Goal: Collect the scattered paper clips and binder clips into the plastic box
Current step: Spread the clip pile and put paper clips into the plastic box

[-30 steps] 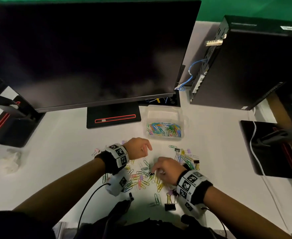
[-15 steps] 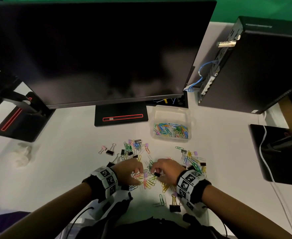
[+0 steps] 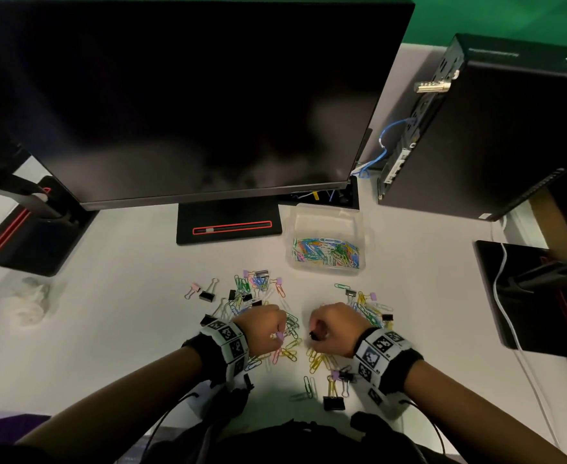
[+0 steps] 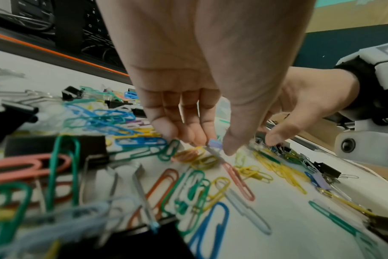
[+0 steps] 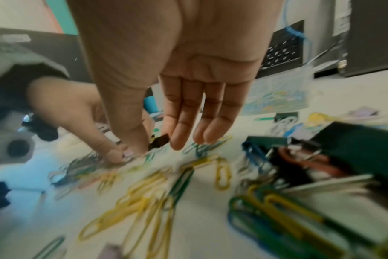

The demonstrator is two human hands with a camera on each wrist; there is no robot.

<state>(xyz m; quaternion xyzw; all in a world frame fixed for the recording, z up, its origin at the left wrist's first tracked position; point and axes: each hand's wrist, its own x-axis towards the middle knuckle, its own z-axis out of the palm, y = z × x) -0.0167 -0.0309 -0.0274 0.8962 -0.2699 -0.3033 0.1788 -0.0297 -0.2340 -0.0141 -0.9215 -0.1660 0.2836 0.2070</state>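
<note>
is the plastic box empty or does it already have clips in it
Partly filled. The lidless clear plastic box holds a shallow layer of coloured paper clips across its bottom; many more clips still lie scattered on the table.

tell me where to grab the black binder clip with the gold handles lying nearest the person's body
Pinch the black body of the binder clip across its two flat faces, coming straight down. It lies flat and apart from the pile, its gold wire handles pointing away toward the other clips; they look thin and likely swing, so a poorer hold.
</note>
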